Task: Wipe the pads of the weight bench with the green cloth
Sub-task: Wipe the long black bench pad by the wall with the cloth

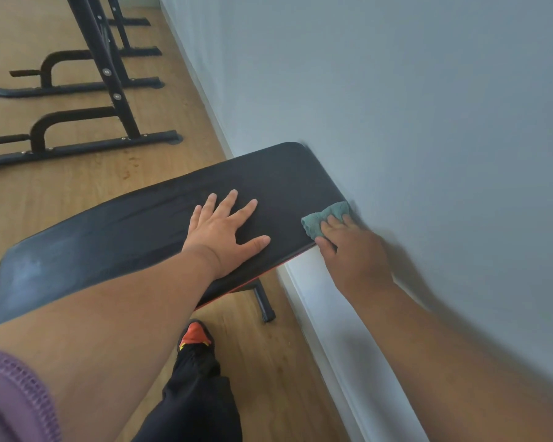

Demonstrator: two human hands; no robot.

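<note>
Head view: I see both my bare hands down on the bench pad [134, 218].
Cloth: green cloth [324, 218], small, bunched, teal-green terry; sits on the pad's corner nearest the wall, touching the wall.
Right hand: my right hand [351, 250] presses on the cloth, thumb at its near edge; fingertips partly hidden, blurred, so whether they curl round it I cannot tell.
Left hand: my left hand [224, 231] lies flat on the pad, fingers spread and straight, gripping nothing; near the cloth, not touching it.
Pad: black, long, slightly dusty-grey at the near-left end, red trim on the lower edge.
Wall: grey wall [428, 122] butts against the pad's end; white baseboard [316, 314] below.
Under bench: black bench leg [264, 303] on the wood floor [61, 193].
Around: black rack frame [109, 74] behind the pad; my shoe [195, 334], orange and black, beside the leg.
</note>
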